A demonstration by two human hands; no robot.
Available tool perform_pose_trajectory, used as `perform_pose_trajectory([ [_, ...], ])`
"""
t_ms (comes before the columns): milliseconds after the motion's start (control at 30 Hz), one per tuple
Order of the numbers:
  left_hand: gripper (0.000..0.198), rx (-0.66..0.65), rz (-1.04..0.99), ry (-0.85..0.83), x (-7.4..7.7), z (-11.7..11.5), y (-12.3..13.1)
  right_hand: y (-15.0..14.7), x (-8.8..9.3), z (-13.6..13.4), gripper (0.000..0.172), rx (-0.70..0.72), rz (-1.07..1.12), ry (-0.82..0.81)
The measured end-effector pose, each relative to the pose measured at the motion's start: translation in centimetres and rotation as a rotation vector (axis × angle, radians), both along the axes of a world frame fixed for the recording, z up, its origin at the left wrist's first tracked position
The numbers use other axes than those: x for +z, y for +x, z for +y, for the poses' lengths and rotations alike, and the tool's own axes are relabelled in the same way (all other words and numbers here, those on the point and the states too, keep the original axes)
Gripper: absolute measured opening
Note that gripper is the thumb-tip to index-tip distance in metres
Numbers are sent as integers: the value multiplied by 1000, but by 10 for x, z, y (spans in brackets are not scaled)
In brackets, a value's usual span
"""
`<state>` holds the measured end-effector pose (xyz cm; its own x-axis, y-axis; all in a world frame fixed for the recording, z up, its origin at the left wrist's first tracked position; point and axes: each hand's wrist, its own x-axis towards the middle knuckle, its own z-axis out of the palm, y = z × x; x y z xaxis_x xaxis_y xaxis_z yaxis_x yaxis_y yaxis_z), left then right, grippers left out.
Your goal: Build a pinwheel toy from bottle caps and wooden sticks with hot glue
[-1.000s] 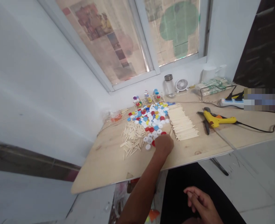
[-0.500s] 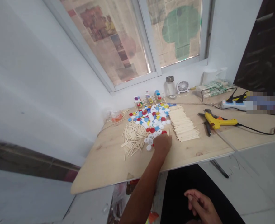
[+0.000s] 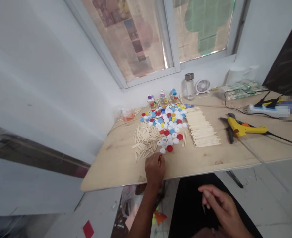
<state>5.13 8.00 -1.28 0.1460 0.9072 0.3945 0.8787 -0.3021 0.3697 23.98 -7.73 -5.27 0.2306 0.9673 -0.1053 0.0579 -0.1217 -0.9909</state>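
Observation:
My left hand (image 3: 155,167) is over the near part of the wooden table, its fingers curled closed. Whatever they may hold is hidden. Just beyond its fingertips lies a white bottle cap (image 3: 162,151), at the near end of a spread of coloured caps (image 3: 169,120). Left of the caps is a loose pile of short wooden sticks (image 3: 146,137). A few thin sticks (image 3: 184,138) lie side by side, left of a neat row of flat wooden sticks (image 3: 202,129). Above my lap, my right hand (image 3: 220,203) has its thumb and forefinger together; I cannot make out anything in them.
A yellow glue gun (image 3: 245,128) lies at the right, its cable running off the table (image 3: 111,172). Behind are small stick-and-cap pieces (image 3: 163,98), a glass bottle (image 3: 189,87), a small fan (image 3: 202,86), a power strip (image 3: 267,109) and bagged sticks (image 3: 245,90).
My left hand has drawn back from the caps, toward the left and the table's near edge, uncovering red caps and the few thin sticks. My right hand stays above the lap. The view has shifted slightly.

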Motion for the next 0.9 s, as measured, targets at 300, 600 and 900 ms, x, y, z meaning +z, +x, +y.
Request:
perform_pose_trajectory([
  [300,27,50,-18,-146,-1,14,-2,9,43,114,37,156,-246,236],
  [600,26,43,-128,-111,-7,24,8,-2,33,134,31,267,-328,207],
  [900,25,73,24,-165,28,88,9,-3,34,134,30,252,-365,219],
])
